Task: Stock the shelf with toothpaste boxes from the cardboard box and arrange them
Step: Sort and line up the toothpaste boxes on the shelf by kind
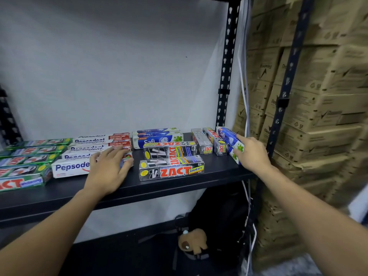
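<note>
Toothpaste boxes lie on a black shelf (pixel 179 188). Green Zact boxes (pixel 25 172) fill the left end. White Pepsodent boxes (pixel 69 167) lie beside them, and my left hand (pixel 108 170) rests flat on the front one's right end, fingers fairly straight. Silver Zact Smokers boxes (pixel 171 170) lie in the middle, with blue Safi boxes (pixel 159 139) behind. Two more Zact Smokers boxes (pixel 217 144) point front to back at the right. My right hand (pixel 252 154) grips the near end of a blue and white Safi box (pixel 229 137) at the shelf's right edge.
A black slotted upright (pixel 226 76) stands at the shelf's back right, another (pixel 286 82) in front of it. Stacked brown cartons (pixel 318 106) fill the right side. Below the shelf sit a black bag (pixel 217 220) and a brown plush toy (pixel 192 241). White wall behind.
</note>
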Demonstrator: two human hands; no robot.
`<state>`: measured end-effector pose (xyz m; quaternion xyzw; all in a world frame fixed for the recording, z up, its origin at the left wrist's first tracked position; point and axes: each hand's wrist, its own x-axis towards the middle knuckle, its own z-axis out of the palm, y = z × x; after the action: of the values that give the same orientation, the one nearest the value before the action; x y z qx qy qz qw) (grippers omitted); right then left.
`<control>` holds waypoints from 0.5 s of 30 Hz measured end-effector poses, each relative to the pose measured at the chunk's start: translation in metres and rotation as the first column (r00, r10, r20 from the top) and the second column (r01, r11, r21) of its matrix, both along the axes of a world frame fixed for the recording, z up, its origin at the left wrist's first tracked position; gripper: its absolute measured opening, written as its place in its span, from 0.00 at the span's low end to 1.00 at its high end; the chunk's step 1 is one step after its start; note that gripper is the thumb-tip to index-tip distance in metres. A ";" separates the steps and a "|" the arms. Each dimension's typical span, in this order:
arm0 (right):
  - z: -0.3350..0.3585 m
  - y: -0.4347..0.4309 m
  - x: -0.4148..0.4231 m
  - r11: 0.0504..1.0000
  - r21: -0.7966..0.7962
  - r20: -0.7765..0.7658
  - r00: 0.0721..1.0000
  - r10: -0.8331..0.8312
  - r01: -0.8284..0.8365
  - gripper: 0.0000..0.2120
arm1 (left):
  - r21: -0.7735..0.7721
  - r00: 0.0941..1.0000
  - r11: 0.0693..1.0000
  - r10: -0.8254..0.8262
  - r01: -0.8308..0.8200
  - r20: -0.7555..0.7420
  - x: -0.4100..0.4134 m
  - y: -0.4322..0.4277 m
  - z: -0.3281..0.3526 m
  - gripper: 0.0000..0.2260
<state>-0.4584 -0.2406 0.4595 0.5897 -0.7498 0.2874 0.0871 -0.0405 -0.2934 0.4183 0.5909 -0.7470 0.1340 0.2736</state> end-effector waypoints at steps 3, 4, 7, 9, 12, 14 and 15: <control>-0.004 -0.005 0.002 0.997 -0.082 0.066 0.998 -0.012 0.018 0.25 | 0.001 1.000 1.000 -0.001 0.001 0.001 0.000 -0.001 -0.001 0.30; -0.005 -0.007 0.002 0.994 -0.110 0.126 0.992 -0.008 0.022 0.25 | 0.002 1.000 1.000 -0.001 0.001 0.001 0.001 -0.001 -0.001 0.29; -0.002 -0.009 0.009 0.983 -0.167 0.383 0.924 -0.006 0.075 0.24 | 0.002 1.000 1.000 0.000 0.000 -0.007 0.001 -0.001 -0.002 0.29; 0.001 -0.011 0.016 0.977 -0.186 0.505 0.863 0.007 0.101 0.24 | 0.003 1.000 1.000 0.002 -0.002 -0.007 0.001 0.000 -0.001 0.29; 0.005 -0.013 0.030 0.968 -0.240 0.550 0.832 0.072 0.075 0.22 | 0.006 1.000 1.000 0.006 -0.006 0.003 0.000 0.001 0.000 0.28; 0.008 -0.013 0.044 0.964 -0.266 0.534 0.833 0.147 0.000 0.21 | 0.004 1.000 1.000 0.006 -0.006 0.005 0.000 0.001 0.001 0.28; 0.010 -0.012 0.053 0.960 -0.274 0.531 0.825 0.196 -0.052 0.21 | 0.005 1.000 1.000 0.006 -0.006 0.002 0.000 0.000 0.001 0.28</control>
<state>-0.4059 -0.2525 0.4695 0.5135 -0.6609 0.5416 -0.0793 -0.0404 -0.2931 0.4193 0.5936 -0.7460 0.1335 0.2708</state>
